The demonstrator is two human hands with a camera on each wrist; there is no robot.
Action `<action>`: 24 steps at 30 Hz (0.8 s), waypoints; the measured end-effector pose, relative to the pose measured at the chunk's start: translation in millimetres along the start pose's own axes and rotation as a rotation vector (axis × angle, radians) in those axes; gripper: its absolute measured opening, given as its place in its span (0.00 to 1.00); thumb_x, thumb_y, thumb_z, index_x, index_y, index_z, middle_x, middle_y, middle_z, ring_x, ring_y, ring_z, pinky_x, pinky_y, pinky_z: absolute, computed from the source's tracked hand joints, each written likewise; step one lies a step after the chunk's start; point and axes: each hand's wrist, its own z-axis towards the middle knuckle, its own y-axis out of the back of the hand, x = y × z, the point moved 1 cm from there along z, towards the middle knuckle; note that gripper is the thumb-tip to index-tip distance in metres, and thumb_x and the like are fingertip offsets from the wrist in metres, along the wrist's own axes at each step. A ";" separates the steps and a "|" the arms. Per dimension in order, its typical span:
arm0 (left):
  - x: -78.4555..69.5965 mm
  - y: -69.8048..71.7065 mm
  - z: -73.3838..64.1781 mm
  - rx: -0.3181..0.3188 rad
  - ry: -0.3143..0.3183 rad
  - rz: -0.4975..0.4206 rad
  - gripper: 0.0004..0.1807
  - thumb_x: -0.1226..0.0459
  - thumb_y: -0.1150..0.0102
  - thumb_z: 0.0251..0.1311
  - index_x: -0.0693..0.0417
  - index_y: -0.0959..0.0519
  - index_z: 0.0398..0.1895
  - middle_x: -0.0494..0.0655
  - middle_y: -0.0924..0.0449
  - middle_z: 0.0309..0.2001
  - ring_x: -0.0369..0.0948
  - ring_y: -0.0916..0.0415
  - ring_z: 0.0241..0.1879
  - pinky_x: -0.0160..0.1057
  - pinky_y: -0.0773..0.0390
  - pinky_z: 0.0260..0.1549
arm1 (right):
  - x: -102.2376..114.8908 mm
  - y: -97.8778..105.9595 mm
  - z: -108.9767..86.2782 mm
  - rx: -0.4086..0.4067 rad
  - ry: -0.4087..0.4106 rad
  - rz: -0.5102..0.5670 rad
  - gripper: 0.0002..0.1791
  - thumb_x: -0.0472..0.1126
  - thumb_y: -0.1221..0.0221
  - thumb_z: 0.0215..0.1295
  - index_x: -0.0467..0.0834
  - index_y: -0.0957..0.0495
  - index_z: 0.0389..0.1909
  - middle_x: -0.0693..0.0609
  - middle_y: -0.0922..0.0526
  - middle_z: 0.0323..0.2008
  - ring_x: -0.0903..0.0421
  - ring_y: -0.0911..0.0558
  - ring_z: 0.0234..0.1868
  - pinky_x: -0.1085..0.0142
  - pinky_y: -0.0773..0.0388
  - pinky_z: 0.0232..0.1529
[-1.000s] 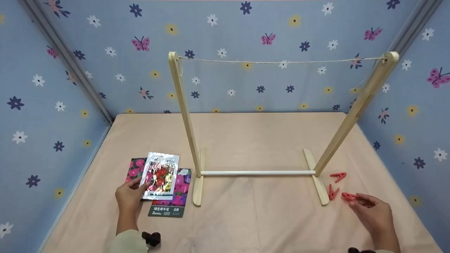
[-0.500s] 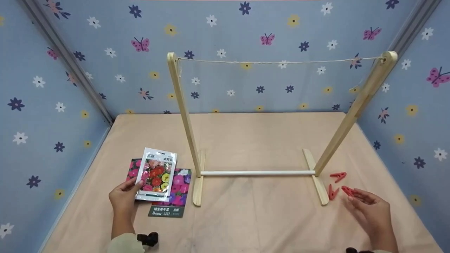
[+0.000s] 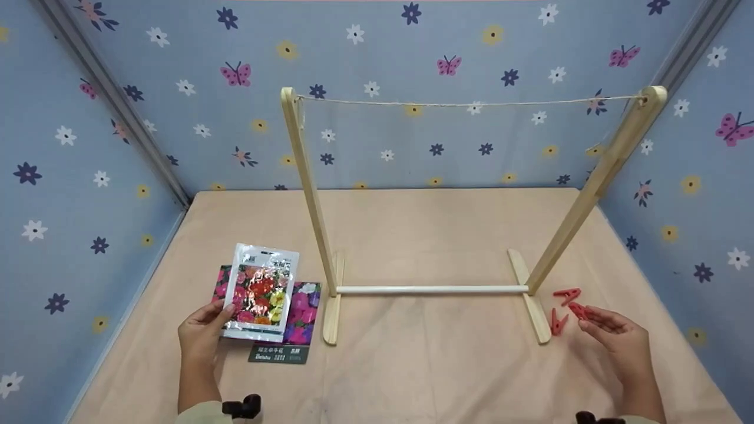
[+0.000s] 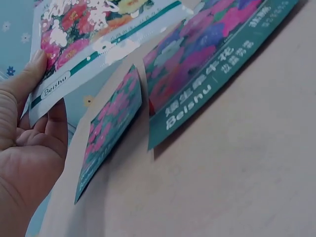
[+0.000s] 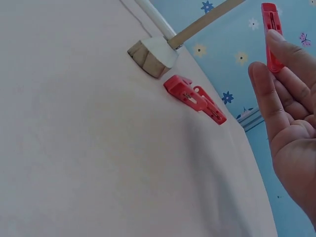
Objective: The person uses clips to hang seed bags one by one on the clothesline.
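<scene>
My left hand (image 3: 203, 335) pinches the lower left edge of a shiny white seed packet (image 3: 259, 294) with red, pink and yellow flowers, thumb on its front. In the left wrist view the packet is lifted above two more seed packets. One of these, pink and purple with a green lower band (image 4: 217, 74), lies to the right; the other, with pink flowers (image 4: 111, 118), is largely covered in the head view. Between thumb and fingers my right hand (image 3: 621, 344) holds a red clothespin (image 5: 272, 37), raised off the table. Two more red clothespins (image 3: 566, 295) (image 3: 558, 322) lie beside it.
A wooden frame with a left post (image 3: 309, 194), right post (image 3: 595, 188) and white bottom bar (image 3: 433, 290) stands between the hands. A string (image 3: 471, 105) spans its tops. Flowered panels (image 3: 383, 47) enclose the cloth-covered table (image 3: 424, 235) at back and sides.
The left hand has drawn the white packet slightly left and toward me, tilting it up. The right hand has lifted its clothespin a little up and to the left.
</scene>
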 end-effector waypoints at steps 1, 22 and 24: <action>-0.9 -0.6 -1.1 0.008 0.011 -0.031 0.06 0.65 0.26 0.49 0.48 0.13 0.31 0.36 0.19 0.32 0.36 0.28 0.39 0.24 0.22 0.38 | 1.8 -1.6 -0.5 0.008 0.008 0.013 0.17 0.28 0.32 0.56 0.36 0.17 0.48 0.55 0.12 0.38 0.61 0.15 0.39 0.67 0.18 0.41; -24.1 -30.2 -31.8 0.236 -0.089 -0.511 0.09 0.82 0.39 0.55 0.63 0.14 0.27 0.49 0.19 0.28 0.39 0.25 0.30 0.33 0.20 0.33 | 50.6 -43.8 -8.1 0.099 0.184 -0.010 0.15 0.22 0.38 0.59 0.28 0.22 0.48 0.51 0.15 0.38 0.60 0.18 0.39 0.72 0.19 0.41; -25.0 -34.6 -34.6 0.278 -0.116 -0.528 0.10 0.82 0.39 0.55 0.62 0.15 0.26 0.49 0.19 0.28 0.39 0.24 0.30 0.33 0.20 0.33 | 56.2 -48.1 -8.6 0.128 0.223 0.000 0.15 0.21 0.38 0.58 0.27 0.22 0.48 0.50 0.15 0.39 0.59 0.18 0.39 0.71 0.19 0.41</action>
